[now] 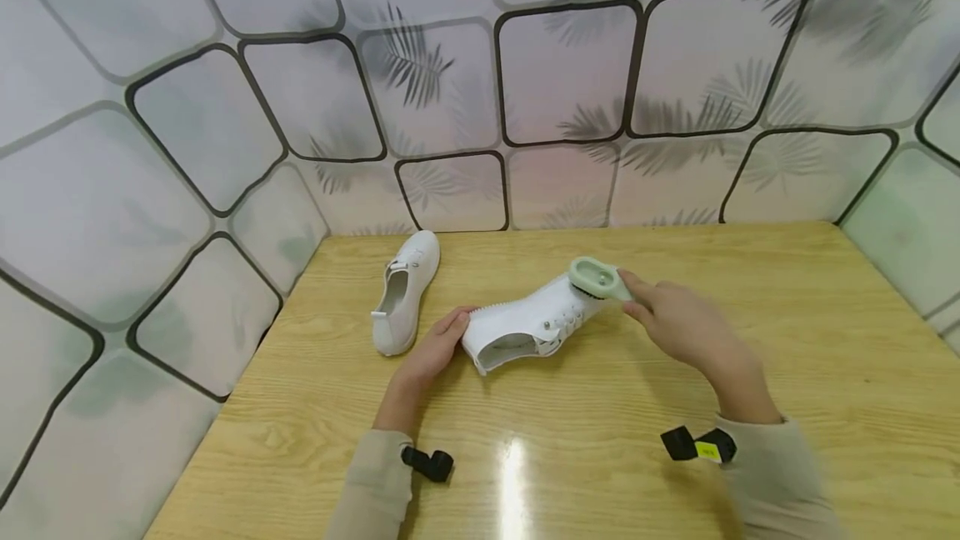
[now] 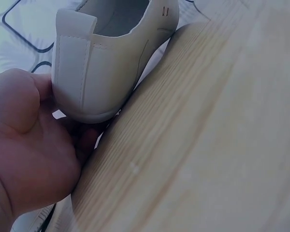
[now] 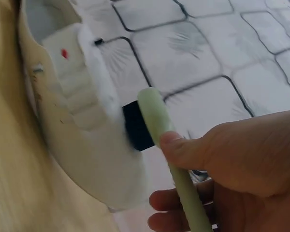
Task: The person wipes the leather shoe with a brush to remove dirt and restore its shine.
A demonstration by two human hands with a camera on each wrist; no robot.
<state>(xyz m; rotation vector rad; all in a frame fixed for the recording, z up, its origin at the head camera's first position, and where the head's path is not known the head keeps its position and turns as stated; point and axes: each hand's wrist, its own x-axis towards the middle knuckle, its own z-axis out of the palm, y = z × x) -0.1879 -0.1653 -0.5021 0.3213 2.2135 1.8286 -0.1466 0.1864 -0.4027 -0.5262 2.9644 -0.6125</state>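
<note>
A white lace-up shoe [image 1: 517, 319] lies tilted on its side on the table, its opening turned toward me. My left hand [image 1: 437, 348] grips it at the heel; in the left wrist view the fingers go under the heel [image 2: 89, 72] and are partly hidden. A pale green brush [image 1: 596, 276] with dark bristles [image 3: 137, 126] is held by its handle in my right hand [image 1: 678, 323], the thumb laid along it. Its bristles touch the upper near the toe, beside the laces. The second white shoe [image 1: 420, 273] stands upright left of the first, toe away from me.
The wooden table [image 1: 300, 440] ends at a patterned wall covering [image 1: 442, 98] at the back, with more of it at both sides. Each sleeve cuff carries a black wrist camera, one on the left [image 1: 429, 463] and one on the right [image 1: 701, 445].
</note>
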